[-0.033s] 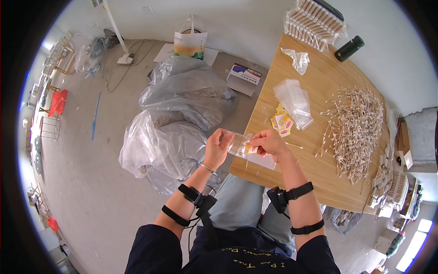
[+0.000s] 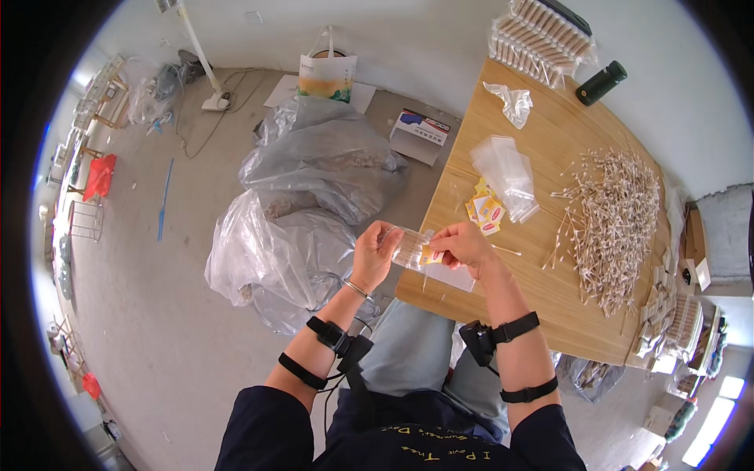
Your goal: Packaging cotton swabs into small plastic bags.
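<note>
Above the near-left edge of the table, my left hand is closed on a small clear plastic bag with thin sticks, apparently cotton swabs, inside. My right hand pinches a small yellow and white card at the bag's right end. Whether the card sits inside the bag's mouth or against it is hard to make out. Past my right hand lie more yellow cards in a loose stack, partly under a fan of flat clear bags. One loose swab rests just right of my right wrist.
A big heap of cotton swabs covers the right of the wooden table. At its far end are packed swab bundles, a dark green bottle and crumpled plastic. Large filled plastic sacks and a box stand on the floor, left.
</note>
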Demonstrator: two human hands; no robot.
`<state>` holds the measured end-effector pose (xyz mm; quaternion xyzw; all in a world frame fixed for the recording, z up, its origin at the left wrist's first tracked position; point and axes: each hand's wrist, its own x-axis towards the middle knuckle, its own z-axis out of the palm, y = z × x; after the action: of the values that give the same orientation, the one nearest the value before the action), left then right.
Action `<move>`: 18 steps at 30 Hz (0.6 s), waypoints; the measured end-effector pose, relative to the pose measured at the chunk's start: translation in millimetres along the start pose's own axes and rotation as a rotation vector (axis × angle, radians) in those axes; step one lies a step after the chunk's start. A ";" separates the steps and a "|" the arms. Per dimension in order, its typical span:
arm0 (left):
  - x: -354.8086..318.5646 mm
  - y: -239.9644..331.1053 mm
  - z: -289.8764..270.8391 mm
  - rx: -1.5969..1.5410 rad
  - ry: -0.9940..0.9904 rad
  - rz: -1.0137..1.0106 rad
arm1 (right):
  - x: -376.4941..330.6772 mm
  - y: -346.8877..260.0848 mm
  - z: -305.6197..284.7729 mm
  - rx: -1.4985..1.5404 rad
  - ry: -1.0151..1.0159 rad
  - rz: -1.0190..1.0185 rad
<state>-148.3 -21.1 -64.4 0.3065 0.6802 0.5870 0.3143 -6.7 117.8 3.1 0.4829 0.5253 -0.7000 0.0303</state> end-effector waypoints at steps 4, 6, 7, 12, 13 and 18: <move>-0.5 -1.5 -0.6 0.013 0.005 -0.001 | 3.2 -2.1 -0.7 0.004 -0.002 0.021; -1.0 1.4 -0.5 0.025 0.000 -0.001 | 4.1 -3.0 -3.7 0.024 -0.010 0.041; -1.2 2.6 -0.5 0.037 -0.003 -0.003 | 4.3 -3.5 -3.7 0.024 -0.010 0.041; -1.0 3.2 -1.2 0.057 -0.002 0.005 | 6.7 -4.7 -1.9 -0.014 -0.013 0.046; -1.0 2.5 -1.5 0.053 -0.004 0.000 | 6.9 -5.0 -1.5 -0.014 -0.014 0.046; -0.8 -0.2 -1.2 0.040 -0.002 0.003 | 5.9 -6.0 0.9 -0.020 -0.033 0.042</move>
<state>-148.8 -22.5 -64.4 0.3142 0.6910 0.5736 0.3078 -13.7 122.6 3.1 0.4820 0.5213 -0.7018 0.0583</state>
